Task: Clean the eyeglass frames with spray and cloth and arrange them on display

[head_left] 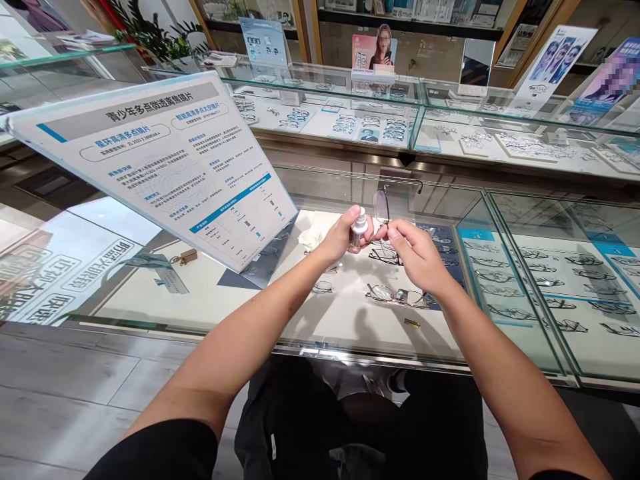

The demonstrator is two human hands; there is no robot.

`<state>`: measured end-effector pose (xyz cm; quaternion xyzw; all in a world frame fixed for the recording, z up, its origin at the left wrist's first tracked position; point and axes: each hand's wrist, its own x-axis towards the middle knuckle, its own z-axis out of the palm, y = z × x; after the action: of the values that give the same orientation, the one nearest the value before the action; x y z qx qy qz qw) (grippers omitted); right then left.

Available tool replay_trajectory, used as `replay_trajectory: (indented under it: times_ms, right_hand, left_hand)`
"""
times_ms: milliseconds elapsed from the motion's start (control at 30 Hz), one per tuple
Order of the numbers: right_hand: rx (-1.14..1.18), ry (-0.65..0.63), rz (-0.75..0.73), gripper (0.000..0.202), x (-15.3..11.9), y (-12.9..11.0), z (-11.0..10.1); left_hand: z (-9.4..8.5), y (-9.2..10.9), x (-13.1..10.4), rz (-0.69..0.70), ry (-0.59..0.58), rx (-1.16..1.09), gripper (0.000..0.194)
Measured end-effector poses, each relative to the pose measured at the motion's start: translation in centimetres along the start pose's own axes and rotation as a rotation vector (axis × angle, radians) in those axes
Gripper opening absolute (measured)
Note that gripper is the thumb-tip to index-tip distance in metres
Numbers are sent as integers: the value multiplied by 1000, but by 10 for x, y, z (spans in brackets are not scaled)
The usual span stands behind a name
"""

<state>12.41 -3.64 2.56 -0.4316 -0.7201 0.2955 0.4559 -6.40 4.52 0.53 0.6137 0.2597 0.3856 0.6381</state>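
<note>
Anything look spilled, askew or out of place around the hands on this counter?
Nothing spilled or damaged. The left hand holds a small spray bottle upright; the right hand holds a pair of glasses. One oddity: a crumpled white tissue lies loose on the glass counter beside the leaning sign.

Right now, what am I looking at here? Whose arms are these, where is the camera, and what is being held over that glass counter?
There is no machine here: these are a person's two bare arms, filmed by one camera worn on their head, looking forward and down. The left hand grips a small spray bottle. The right hand holds a pair of glasses by the frame, lens raised beside the bottle's nozzle. Below them is a glass display counter with more eyeglass frames laid out in it. A crumpled white cloth or tissue lies near the left hand, and a slanted printed sign stands at the left. More showcases run behind.
</note>
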Motion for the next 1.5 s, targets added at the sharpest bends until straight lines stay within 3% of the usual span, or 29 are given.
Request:
replay_trajectory:
  times_ms: [200,367,467,600,733,900,967,1067,1200,1267,1367,1500]
  right_hand:
    - [137,-78,52,50,1,-2,3]
    - [197,-79,46,47,1,-2,3]
    - [185,8,42,46,2,0,1]
    - [189,131,28,45,5,5,-2]
    - [190,137,31,44,6,8,-2]
    - [189,135,22,42,5,8,-3]
    - [186,154,19,41,5,8,-3]
    - [187,175,21,41,6,8,-5]
    - [166,178,31,42,6,9,-6]
    - [151,185,36,43,7,10,-7]
    - [147,200,35,44,8,13,-7]
    - [144,200,37,44,9,15,-8]
  left_hand:
    - [-7,-12,1,-59,4,130,82]
    - [-8,-16,2,-46,5,98,84]
    - [-8,-17,1,-63,-59,90,84]
    - [-5,-11,-3,-25,-228,226,81]
    - [2,-2,-6,14,-306,346,75]
    - [2,-1,-8,44,-316,352,72]
    - [-3,-4,-5,85,-235,334,71]
    - [-18,-11,3,138,36,299,60]
    - [-52,-20,17,188,423,438,22]
    - [-72,-26,22,163,582,529,12]
    - [-97,-36,25,127,704,620,12]
    - [-117,-47,26,69,760,693,15]
